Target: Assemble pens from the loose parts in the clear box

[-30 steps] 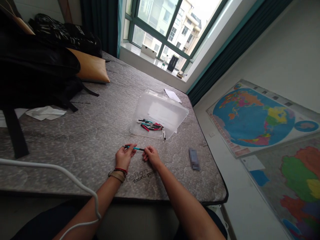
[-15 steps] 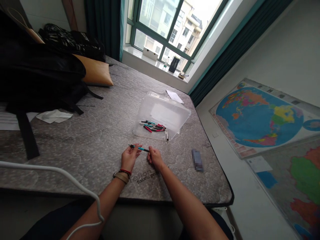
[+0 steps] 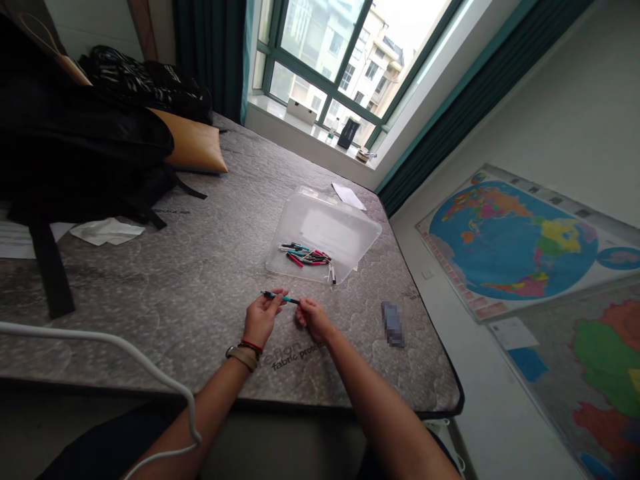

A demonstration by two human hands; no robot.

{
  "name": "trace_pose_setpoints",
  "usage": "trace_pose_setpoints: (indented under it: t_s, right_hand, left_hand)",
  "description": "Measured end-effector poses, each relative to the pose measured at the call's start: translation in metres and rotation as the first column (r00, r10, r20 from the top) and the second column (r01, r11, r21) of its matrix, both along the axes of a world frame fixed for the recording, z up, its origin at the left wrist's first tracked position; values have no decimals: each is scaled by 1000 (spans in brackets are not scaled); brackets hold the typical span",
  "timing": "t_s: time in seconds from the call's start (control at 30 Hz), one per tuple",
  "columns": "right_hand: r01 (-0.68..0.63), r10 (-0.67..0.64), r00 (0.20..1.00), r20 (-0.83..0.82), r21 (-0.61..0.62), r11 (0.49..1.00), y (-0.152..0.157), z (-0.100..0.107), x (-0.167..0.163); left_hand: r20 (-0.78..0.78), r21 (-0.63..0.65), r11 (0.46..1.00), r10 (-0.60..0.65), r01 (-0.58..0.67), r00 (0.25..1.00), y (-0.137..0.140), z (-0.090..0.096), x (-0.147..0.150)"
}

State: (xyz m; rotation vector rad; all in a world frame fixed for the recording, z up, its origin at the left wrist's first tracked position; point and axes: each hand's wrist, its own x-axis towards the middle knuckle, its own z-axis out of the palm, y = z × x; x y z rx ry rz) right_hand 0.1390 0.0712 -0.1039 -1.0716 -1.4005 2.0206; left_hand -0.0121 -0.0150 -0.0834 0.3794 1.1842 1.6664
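A slim teal-and-black pen (image 3: 291, 300) spans the gap between my two hands, just above the mattress. My left hand (image 3: 263, 317) is closed around its teal barrel, with the black end sticking out to the left. My right hand (image 3: 314, 317) pinches the dark tip at the other end. Beyond them a clear plastic case (image 3: 345, 247) lies on the mattress. Several pens (image 3: 307, 255) in red, black, teal and white rest in a loose heap inside it.
The grey mattress (image 3: 215, 280) carries a blurred dark object (image 3: 393, 325) at right and white paper (image 3: 349, 196) behind the case. At left lie a black backpack (image 3: 85, 147), a tan pouch (image 3: 195, 143) and crumpled paper (image 3: 107, 231). A white cable (image 3: 125, 345) crosses the lower left.
My left hand has shifted slightly along the pen toward my right hand, its grip a little changed. Both hands still hold the pen. The view has turned slightly.
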Motion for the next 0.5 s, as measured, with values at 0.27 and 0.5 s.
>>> trace_pose_setpoints:
  t_s: [0.27,0.5]
  right_hand:
    - [-59,59,998,21,-30,998,2,1,-1]
    - [-57,58,997,51,-20,998,2,3,-3]
  left_hand:
    - [41,-46,999,20,-18,999,2,-4,-2]
    - [55,-70,997,47,-43,997,3,-5,-1]
